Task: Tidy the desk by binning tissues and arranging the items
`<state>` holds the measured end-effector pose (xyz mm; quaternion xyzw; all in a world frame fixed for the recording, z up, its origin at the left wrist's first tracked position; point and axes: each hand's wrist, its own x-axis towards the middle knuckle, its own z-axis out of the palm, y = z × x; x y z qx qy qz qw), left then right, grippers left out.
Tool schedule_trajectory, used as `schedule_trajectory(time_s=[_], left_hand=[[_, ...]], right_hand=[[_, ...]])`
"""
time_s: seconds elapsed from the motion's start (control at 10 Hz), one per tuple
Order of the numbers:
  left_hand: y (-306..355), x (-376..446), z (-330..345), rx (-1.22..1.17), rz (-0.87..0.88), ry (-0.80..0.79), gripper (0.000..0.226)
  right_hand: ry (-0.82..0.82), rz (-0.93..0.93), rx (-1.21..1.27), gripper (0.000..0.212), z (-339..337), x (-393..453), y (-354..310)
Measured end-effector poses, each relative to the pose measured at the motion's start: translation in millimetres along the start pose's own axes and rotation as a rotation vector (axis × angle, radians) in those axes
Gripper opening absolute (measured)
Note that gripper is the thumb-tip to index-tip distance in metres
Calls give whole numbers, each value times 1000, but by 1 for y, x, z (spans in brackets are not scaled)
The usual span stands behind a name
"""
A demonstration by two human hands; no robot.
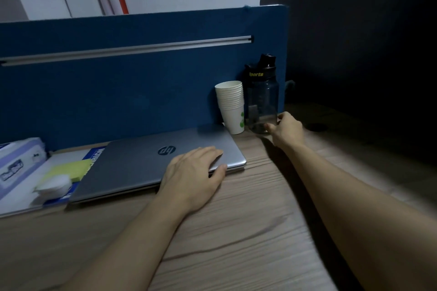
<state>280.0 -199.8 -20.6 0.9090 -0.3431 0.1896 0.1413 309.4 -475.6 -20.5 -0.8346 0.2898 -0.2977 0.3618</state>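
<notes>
Reaching far right, the right hand [287, 129] curls around the base of the dark water bottle [262, 99], thumb and fingers touching its lower wall in a loose, part-open grip that does not look fully closed. The left hand [194, 172] lies flat and open on the near right corner of the closed laptop [156, 163], holding nothing, only pressing down.

The bottle stands upright against the blue partition [118, 82], just beside a stack of paper cups [231, 106], which looks to be touching it. Any sideways drag of the bottle toward the left would likely nudge the light cups over, and a grip this low on a tall bottle could let it tip as it lifts.

Far left on the surface [236, 231], a crumpled white tissue [54, 188] sits on a yellow pad [71, 169] near a tissue pack [19, 163], well apart from both hands; it is not yet binned, and no bin is in view
</notes>
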Motion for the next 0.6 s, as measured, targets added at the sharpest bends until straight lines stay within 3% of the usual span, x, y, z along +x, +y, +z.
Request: schedule_trajectory(time_s=[0.2, 0.6], left_hand=[[4, -1, -2, 5, -13, -20, 50], [9, -69, -38, -102, -113, -7, 46]], right_hand=[[-15, 6, 42, 45, -16, -23, -1], [-162, -46, 50, 35, -65, -156, -23]])
